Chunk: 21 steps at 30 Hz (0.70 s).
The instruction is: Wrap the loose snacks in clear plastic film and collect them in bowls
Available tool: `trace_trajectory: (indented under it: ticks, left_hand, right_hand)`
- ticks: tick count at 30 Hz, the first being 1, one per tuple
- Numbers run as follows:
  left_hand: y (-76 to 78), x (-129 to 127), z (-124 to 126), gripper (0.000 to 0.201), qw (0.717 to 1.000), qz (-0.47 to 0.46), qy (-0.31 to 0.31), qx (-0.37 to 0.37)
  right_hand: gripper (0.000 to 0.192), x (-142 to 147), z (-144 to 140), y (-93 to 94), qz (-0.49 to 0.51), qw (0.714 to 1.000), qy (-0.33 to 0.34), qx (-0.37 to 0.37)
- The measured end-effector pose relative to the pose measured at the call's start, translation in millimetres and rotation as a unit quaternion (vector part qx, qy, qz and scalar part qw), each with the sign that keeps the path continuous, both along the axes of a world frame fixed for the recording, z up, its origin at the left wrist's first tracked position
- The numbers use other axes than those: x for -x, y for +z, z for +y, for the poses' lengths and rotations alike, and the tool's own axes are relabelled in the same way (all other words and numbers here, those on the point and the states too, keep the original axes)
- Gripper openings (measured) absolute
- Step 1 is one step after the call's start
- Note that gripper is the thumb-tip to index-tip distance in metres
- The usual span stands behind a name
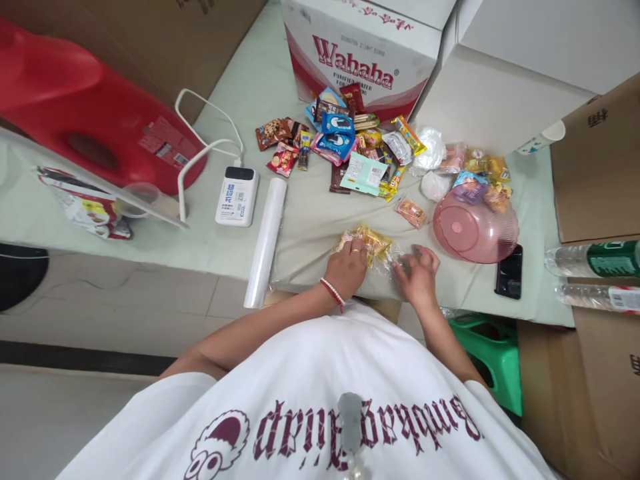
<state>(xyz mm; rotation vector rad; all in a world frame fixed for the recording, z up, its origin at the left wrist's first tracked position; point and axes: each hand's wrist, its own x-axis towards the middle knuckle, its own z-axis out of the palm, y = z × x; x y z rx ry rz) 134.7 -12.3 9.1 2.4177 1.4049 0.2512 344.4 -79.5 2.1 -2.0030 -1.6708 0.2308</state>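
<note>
A clear plastic bag (pixel 385 265) with yellow-wrapped snacks (pixel 376 241) in it lies near the table's front edge. Over its left end is my left hand (pixel 346 269), fingers bent down and closed on the plastic. My right hand (pixel 417 277) rests at the bag's right edge, its thumb against the plastic and its fingers apart. Just beyond lies a small pink-and-yellow snack packet (pixel 412 213). An upturned pink translucent bowl (pixel 457 230) sits to the right, and a white roll of plastic (pixel 265 243) lies to the left.
Several wrapped snacks (pixel 345 137) are heaped before a Wahaha carton (pixel 360 60). More bagged snacks (pixel 480 170) lie behind the bowl. A power bank (pixel 237 197) with a white cable, a red jug (pixel 100 100), a phone (pixel 509 272) and plastic bottles (pixel 595 260) stand or lie around.
</note>
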Motion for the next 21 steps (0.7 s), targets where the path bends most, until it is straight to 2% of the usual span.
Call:
trace_trajectory:
  ticks: [5, 8, 13, 17, 19, 21]
  left_hand:
    - [2.3, 0, -1, 0.050, 1.000, -0.004, -0.007, 0.017]
    - [2.2, -3, -1, 0.050, 1.000, -0.008, -0.006, 0.026]
    - [-1.4, 1, 3, 0.050, 0.996, -0.033, 0.008, 0.085]
    - [-0.1, 29, 15, 0.047, 0.985, -0.151, -0.008, 0.081]
    - [-0.2, 42, 24, 0.045, 0.974, -0.215, 0.038, 0.052]
    - [-2.9, 48, 36, 0.043, 0.967, -0.216, 0.131, 0.039]
  right_hand:
    - [0.018, 21, 12, 27.3, 0.085, 0.996, 0.015, 0.030]
    - [0.017, 44, 38, 37.4, 0.087, 0.992, 0.060, 0.063]
    - [0.022, 82, 87, 23.5, 0.045, 0.990, 0.109, 0.082]
    - [0.026, 86, 93, 11.2, 0.021, 0.986, 0.127, 0.104]
    - [0.031, 84, 88, 7.7, 0.019, 0.984, 0.148, 0.095]
    - [0.036, 83, 83, 5.0, 0.027, 0.983, 0.164, 0.081]
